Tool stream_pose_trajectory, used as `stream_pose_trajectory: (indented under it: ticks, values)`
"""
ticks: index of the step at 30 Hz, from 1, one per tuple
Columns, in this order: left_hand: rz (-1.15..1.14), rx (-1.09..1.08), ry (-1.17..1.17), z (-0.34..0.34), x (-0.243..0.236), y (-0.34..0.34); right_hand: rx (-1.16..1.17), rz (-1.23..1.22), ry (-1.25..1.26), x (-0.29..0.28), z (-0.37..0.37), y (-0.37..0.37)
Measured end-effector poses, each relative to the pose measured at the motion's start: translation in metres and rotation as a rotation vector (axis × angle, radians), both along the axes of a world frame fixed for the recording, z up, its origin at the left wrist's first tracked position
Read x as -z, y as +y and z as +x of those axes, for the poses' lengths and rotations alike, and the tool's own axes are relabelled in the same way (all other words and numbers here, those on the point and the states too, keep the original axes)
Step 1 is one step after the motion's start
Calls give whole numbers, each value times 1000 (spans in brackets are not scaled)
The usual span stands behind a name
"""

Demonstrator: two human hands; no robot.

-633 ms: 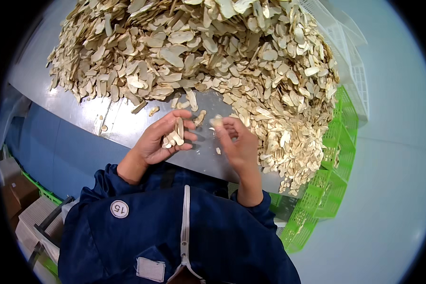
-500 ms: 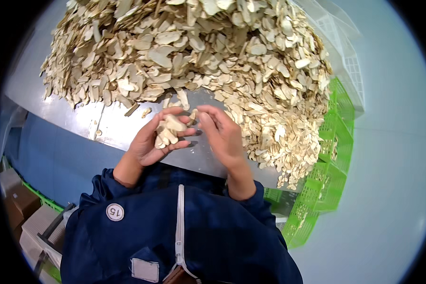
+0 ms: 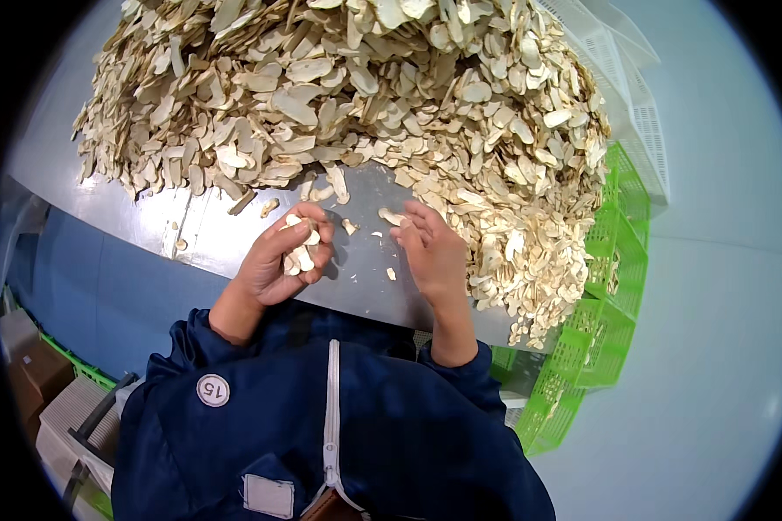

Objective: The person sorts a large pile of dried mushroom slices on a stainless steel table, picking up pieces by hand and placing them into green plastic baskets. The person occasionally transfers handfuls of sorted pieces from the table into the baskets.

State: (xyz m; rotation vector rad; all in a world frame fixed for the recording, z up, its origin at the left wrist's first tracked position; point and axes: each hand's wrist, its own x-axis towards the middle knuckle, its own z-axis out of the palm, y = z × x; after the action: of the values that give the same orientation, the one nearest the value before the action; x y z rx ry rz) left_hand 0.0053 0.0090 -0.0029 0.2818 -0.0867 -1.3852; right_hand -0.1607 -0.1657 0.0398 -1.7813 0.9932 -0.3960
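In my left hand [image 3: 280, 259] are several pale dried slices [image 3: 299, 258], with the fingers curled round them and the thumb on top. My right hand [image 3: 432, 253] is to its right, above the metal table [image 3: 356, 269]. Its thumb and fingers close on one longish cream slice [image 3: 391, 217], whose end juts out to the left. What kind of root or mushroom the slices come from I cannot tell. Below and between the hands, small broken bits [image 3: 349, 227] lie on the metal.
A large heap of dried slices [image 3: 295, 108] covers the table's far side and curves down on the right. Green perforated baskets [image 3: 613, 339] stand along the right edge, with white plastic crates [image 3: 639, 113] beyond. Boxes [image 3: 43, 369] are at the lower left.
My hands have moved apart, the right one going rightward with a slice at its fingertips. My left fingers have curled round the slices that lay in the open palm. Small bits now show between the hands.
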Motion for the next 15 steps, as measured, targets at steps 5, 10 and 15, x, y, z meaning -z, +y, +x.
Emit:
stream_pose_trajectory:
  ticks: [5,10,15]
  values:
    - [-48,8,15,1,2,0,-3,230,-111,-4,-4,-3]
    - [-113,54,49,4,5,-2,-6,275,-96,-14,-1,-1]
    - [-121,75,34,4,9,-4,8,258,-197,-11,1,1]
